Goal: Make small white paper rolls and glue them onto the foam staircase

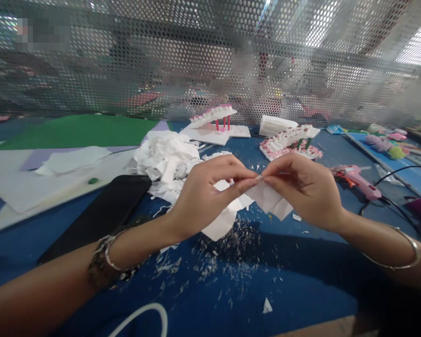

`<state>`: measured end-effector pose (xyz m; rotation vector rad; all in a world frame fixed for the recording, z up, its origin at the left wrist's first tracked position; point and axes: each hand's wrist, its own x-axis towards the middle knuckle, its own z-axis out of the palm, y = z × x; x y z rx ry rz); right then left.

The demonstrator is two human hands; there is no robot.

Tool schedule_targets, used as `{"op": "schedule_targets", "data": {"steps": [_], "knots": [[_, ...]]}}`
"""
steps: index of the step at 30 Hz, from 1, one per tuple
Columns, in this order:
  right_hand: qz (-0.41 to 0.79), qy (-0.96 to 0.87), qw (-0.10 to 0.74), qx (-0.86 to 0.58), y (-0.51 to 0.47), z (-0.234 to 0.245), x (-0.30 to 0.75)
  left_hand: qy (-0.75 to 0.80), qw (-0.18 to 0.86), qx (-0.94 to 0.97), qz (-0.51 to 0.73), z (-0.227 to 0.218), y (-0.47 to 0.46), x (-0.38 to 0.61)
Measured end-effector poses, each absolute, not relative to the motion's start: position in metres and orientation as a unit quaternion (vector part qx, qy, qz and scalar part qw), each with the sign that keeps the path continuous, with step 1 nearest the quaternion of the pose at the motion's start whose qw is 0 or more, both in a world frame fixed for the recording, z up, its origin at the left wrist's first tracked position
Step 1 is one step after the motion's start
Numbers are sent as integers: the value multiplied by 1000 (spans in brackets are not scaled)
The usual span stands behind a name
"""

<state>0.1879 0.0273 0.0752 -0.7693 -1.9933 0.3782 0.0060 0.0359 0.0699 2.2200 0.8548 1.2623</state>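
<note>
A small piece of thin white paper (pixel 272 199), perhaps tissue, hangs from the fingertips of both my hands above the blue table. My left hand (pixel 214 187) pinches its upper left corner between thumb and forefinger. Close beside it, my right hand (pixel 301 187) pinches the same top edge, and the two sets of fingertips nearly meet. Below and left of the paper lies another white sheet (pixel 222 224), partly behind my left hand. A heap of torn white paper (pixel 168 154) sits just past my left hand.
White models on pillars, one pink-edged (pixel 214 117) and one red-speckled (pixel 291 140), stand at the back. A pink glue gun (pixel 361 180) with a black cord lies right. A black flat case (pixel 98 217), green sheet (pixel 80 131) and white boards are left. Scraps litter the blue table (pixel 238 290).
</note>
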Motion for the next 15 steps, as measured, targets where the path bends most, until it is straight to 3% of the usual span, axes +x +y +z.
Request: {"op": "schedule_targets", "data": {"steps": [15], "knots": [[245, -761, 473, -370, 25, 76, 185, 288, 416, 700, 503, 61, 36, 11]]}}
